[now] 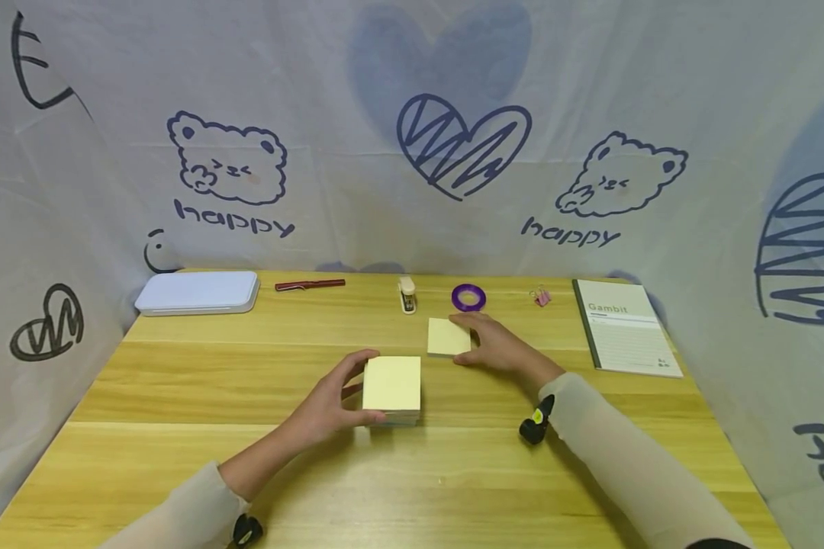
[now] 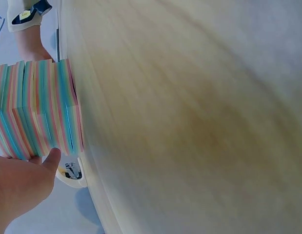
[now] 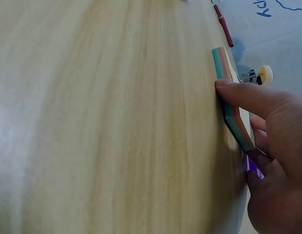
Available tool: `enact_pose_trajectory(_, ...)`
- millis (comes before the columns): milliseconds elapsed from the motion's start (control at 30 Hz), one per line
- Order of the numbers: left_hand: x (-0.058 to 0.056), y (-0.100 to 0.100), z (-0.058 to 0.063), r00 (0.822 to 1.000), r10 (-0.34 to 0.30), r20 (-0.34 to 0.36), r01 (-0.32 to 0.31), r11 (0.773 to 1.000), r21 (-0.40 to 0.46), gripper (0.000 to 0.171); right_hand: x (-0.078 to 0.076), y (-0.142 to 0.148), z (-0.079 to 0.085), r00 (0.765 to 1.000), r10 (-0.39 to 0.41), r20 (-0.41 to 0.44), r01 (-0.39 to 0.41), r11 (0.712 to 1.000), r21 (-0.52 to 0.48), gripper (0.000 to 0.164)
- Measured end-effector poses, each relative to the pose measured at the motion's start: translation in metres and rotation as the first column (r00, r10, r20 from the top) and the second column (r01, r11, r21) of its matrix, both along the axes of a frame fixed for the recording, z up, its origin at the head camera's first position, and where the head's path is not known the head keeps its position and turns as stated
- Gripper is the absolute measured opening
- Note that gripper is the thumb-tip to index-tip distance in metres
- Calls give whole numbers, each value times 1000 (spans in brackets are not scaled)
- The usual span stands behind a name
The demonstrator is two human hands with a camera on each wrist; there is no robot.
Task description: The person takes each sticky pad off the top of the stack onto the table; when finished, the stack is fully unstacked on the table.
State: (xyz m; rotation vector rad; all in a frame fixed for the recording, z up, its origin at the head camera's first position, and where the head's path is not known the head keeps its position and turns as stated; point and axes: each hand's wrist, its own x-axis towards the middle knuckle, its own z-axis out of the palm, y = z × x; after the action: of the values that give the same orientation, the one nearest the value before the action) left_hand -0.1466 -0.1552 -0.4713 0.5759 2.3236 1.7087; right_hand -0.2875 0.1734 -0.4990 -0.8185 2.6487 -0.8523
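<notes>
A tall stack of sticky note pads (image 1: 392, 383), pale yellow on top, stands near the middle of the table. My left hand (image 1: 332, 402) grips it from the left side, thumb at the near edge and fingers at the far one. Striped pink, teal, yellow and orange sides of the stack (image 2: 41, 109) fill the left part of the left wrist view. Behind it to the right, my right hand (image 1: 500, 345) holds one thinner sticky note pad (image 1: 447, 338) by its edges. Whether this pad (image 3: 231, 105) touches the table, I cannot tell.
Along the back of the wooden table (image 1: 178, 457) lie a white case (image 1: 199, 293), a dark red pen (image 1: 310, 284), a small cream-capped stapler (image 1: 407, 295), a purple tape roll (image 1: 468, 297) and pink binder clips (image 1: 541, 296). A notebook (image 1: 626, 328) lies at the right. Printed cloth surrounds the table.
</notes>
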Motion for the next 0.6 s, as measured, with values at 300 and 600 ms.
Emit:
enact_pose_trajectory(300,1,1,0,1000,3,30,-3,1000,11,91,1,0,7,1000,-12,10,12,1000,-24,91)
enact_pose_trajectory(600,1,1,2,999,6,39,-6,1000,0,91,15,-8,25,1000,-8,-6,8,1000,-18,87)
